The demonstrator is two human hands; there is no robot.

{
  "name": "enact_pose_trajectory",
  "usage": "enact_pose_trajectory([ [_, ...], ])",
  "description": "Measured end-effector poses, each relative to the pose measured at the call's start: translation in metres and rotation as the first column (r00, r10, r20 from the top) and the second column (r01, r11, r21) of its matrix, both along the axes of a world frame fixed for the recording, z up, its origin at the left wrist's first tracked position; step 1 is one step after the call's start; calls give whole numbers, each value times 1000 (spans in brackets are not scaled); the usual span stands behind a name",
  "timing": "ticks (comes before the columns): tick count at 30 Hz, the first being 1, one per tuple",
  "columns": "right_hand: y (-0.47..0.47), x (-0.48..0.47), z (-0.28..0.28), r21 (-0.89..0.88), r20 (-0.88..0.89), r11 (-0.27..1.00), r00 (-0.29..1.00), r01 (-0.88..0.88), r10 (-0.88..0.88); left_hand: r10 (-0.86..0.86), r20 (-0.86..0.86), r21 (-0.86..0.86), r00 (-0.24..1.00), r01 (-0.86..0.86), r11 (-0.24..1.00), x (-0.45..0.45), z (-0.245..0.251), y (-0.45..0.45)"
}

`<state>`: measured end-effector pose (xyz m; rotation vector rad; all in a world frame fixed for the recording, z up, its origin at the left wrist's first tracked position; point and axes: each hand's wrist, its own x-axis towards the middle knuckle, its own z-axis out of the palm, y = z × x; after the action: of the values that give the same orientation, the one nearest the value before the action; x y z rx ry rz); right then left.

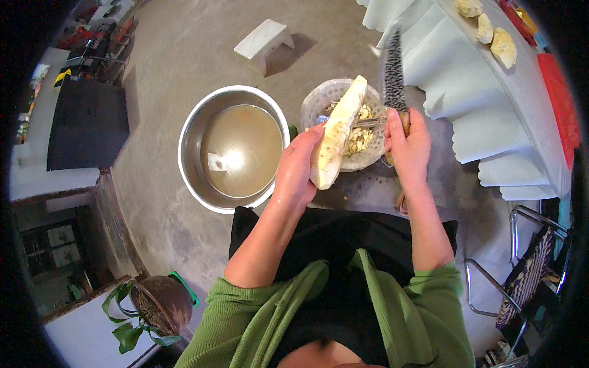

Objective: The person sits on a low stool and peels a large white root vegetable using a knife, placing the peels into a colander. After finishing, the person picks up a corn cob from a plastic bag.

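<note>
My left hand grips a long, pale-yellow peeled root or shoot with brown patches, tilted with its narrow end away from me. In my right hand is a knife, its dark textured blade pointing away and slightly blurred. The blade is apart from the root, on its right. A shiny metal piece shows between the root and my right hand; I cannot tell if I hold it. Beneath is a pale, spotted basin with yellowish cut pieces inside, partly hidden by the root.
Left of the basin stands a steel pot of cloudy water. A low white stool is farther off. On the right, a table with pale scalloped cloth carries several yellowish chunks. A metal-framed chair and a potted plant flank me.
</note>
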<state>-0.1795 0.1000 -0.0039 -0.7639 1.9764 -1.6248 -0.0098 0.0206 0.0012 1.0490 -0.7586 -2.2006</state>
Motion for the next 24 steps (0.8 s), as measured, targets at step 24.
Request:
enact_pose_trajectory([
  [24, 8, -1, 12, 75, -373, 997, 926, -34, 60, -180, -300, 331, 937, 279, 901, 9, 2, -10],
])
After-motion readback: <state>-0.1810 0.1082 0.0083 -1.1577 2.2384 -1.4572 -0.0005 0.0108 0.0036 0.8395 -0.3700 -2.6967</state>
